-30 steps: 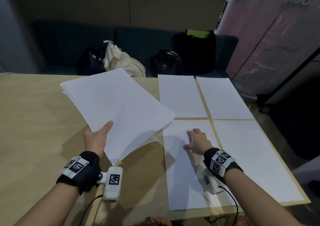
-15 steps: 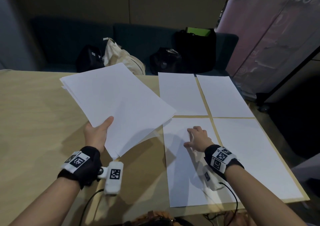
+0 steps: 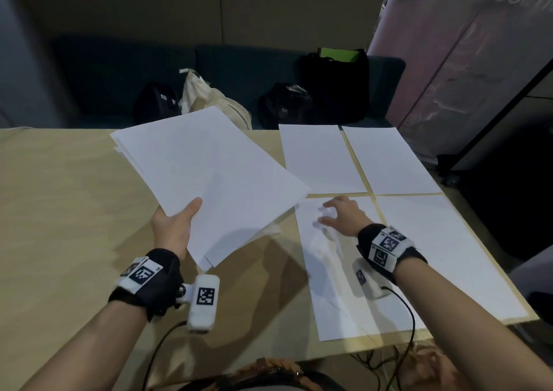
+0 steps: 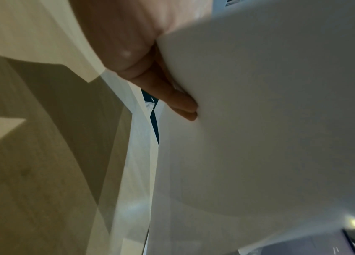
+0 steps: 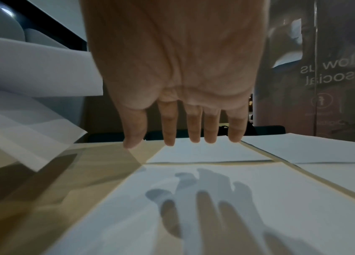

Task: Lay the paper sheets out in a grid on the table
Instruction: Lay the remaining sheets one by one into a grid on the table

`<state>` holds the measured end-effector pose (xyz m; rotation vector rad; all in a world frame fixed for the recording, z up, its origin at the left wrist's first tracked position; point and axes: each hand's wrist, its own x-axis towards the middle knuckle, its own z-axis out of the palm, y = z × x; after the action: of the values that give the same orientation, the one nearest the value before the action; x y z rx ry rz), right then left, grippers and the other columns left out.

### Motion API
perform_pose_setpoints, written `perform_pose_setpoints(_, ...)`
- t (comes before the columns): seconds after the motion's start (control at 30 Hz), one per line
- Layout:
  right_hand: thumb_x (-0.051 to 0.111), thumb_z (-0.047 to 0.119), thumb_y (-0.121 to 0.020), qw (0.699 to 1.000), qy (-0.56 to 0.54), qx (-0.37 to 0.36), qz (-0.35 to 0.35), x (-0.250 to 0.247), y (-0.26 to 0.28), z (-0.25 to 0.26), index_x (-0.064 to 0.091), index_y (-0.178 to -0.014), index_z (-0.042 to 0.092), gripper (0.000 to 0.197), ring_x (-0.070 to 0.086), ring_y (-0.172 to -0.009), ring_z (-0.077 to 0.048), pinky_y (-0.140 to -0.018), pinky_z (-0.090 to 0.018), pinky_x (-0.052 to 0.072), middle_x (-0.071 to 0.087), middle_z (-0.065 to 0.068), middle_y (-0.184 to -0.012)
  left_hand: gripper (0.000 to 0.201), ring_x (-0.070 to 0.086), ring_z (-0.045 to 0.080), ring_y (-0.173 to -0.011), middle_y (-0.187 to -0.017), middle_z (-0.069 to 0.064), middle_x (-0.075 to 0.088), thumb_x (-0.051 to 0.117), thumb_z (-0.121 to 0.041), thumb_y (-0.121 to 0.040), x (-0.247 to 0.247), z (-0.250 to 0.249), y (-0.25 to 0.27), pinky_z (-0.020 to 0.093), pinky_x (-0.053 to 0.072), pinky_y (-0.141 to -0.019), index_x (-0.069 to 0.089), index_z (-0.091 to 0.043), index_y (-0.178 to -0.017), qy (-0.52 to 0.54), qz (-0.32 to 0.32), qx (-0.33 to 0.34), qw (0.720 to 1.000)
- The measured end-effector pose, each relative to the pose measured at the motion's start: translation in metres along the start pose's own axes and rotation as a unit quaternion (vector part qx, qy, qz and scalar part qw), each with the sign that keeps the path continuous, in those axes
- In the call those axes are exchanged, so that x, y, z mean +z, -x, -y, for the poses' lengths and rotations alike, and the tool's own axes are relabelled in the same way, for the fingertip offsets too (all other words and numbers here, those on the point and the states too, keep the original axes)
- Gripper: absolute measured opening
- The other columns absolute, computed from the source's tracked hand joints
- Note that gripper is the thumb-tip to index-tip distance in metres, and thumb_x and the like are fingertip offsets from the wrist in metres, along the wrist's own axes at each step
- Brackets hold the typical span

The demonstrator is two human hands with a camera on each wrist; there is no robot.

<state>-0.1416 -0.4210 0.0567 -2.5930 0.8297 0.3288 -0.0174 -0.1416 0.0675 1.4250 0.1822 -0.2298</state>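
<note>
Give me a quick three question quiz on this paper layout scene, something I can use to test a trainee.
1. True or false: the left hand grips a stack of sheets held above the table.
2. How many sheets lie flat in the grid?
A. two
B. four
C. six
3. Fill in: the right hand is over the near-left sheet with its fingers ____.

Key
1. True.
2. B: far-left sheet, far-right sheet, near-left sheet and near-right sheet.
3. Spread; the right wrist view shows them clear of the paper.
</note>
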Motion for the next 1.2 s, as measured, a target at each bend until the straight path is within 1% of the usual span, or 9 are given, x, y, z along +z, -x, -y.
perform_pose_setpoints(0.17,0.040,0.029,-0.099,0.980,-0.186,-0.051,-0.050,-0.007,0.009,0.043,0.056,-0.122,0.003,0.039,0.060,-0.103,-0.027,-0.090,-0.032,0.044,0.062,-0.014,-0.121,0.040,0.059,0.021,-0.099,-0.110,0.005,0.061,0.067,-0.005,-0.084,-0.013,-0.003,-0.002,0.029,0.045,-0.087,0.056,-0.002,-0.122,-0.004,0.022,0.001,1.000)
perform_pose_setpoints(0.33,0.038,0.013,-0.098,0.944,-0.314,-0.063,-0.078,0.002,0.018,0.085,0.061,-0.103,-0.002,0.028,0.055,-0.074,-0.019,-0.070,-0.029,0.045,0.061,-0.011,-0.091,0.037,0.059,0.021,-0.098,-0.107,0.005,0.061,0.066,-0.006,-0.084,-0.030,-0.005,-0.004,0.027,0.043,-0.085,0.056,-0.003,-0.120,-0.008,0.045,-0.003,0.999)
perform_pose_setpoints(0.43,0.035,0.031,-0.101,0.877,-0.464,-0.023,-0.123,0.000,0.026,0.103,0.065,-0.096,0.002,0.042,0.052,-0.060,-0.013,-0.054,-0.017,0.045,0.060,-0.005,-0.075,0.037,0.060,0.022,-0.099,-0.109,0.006,0.062,0.066,-0.006,-0.084,-0.046,-0.006,-0.009,0.029,0.044,-0.087,0.056,-0.004,-0.120,-0.017,0.053,0.003,0.998)
perform_pose_setpoints(0.5,0.041,0.039,-0.097,0.861,-0.494,-0.013,-0.123,-0.004,0.028,0.111,0.065,-0.090,0.002,0.045,0.050,-0.055,-0.011,-0.051,-0.015,0.042,0.057,-0.002,-0.067,0.038,0.060,0.022,-0.098,-0.110,0.005,0.062,0.066,-0.006,-0.084,-0.056,-0.007,-0.013,0.030,0.045,-0.087,0.056,-0.004,-0.121,-0.024,0.065,0.002,0.998)
perform_pose_setpoints(0.6,0.072,0.031,-0.080,0.916,-0.388,-0.039,-0.099,0.001,0.029,0.120,0.067,-0.091,0.005,0.029,0.050,-0.058,-0.012,-0.057,-0.020,0.043,0.055,0.002,-0.066,0.037,0.060,0.022,-0.096,-0.100,0.000,0.064,0.067,-0.006,-0.084,-0.068,-0.008,-0.021,0.031,0.045,-0.086,0.057,-0.005,-0.119,-0.033,0.080,-0.002,0.996)
perform_pose_setpoints(0.7,0.081,0.012,-0.071,0.947,-0.299,-0.045,-0.103,0.014,0.026,0.129,0.067,-0.094,0.005,0.028,0.050,-0.054,-0.007,-0.067,-0.023,0.045,0.052,0.006,-0.059,0.032,0.061,0.022,-0.096,-0.093,-0.006,0.064,0.067,-0.006,-0.084,-0.075,-0.010,-0.029,0.032,0.045,-0.088,0.057,-0.010,-0.114,-0.038,0.092,-0.003,0.995)
perform_pose_setpoints(0.93,0.073,0.007,-0.078,0.934,-0.331,0.002,-0.136,0.033,0.016,0.145,0.068,-0.102,-0.002,0.026,0.058,-0.074,-0.018,-0.072,-0.024,0.045,0.056,0.006,-0.064,0.034,0.060,0.023,-0.097,-0.106,0.005,0.063,0.064,-0.011,-0.087,-0.087,-0.015,-0.047,0.031,0.044,-0.085,0.056,-0.004,-0.120,-0.046,0.102,0.008,0.994)
perform_pose_setpoints(1.07,0.067,0.006,-0.084,0.927,-0.345,0.012,-0.149,0.036,0.006,0.148,0.069,-0.099,-0.002,0.017,0.055,-0.061,-0.008,-0.057,-0.014,0.043,0.058,0.004,-0.064,0.024,0.060,0.022,-0.096,-0.104,0.004,0.063,0.061,-0.011,-0.090,-0.095,-0.018,-0.058,0.030,0.043,-0.087,0.057,-0.009,-0.113,-0.057,0.098,0.021,0.993)
perform_pose_setpoints(1.2,0.060,0.009,-0.090,0.930,-0.342,0.025,-0.130,0.039,-0.004,0.160,0.062,-0.083,0.007,0.008,0.049,-0.047,-0.008,-0.046,-0.015,0.040,0.053,0.000,-0.056,0.020,0.060,0.023,-0.098,-0.106,0.005,0.063,0.059,-0.013,-0.091,-0.102,-0.020,-0.067,0.033,0.045,-0.090,0.057,-0.012,-0.111,-0.068,0.100,0.025,0.992)
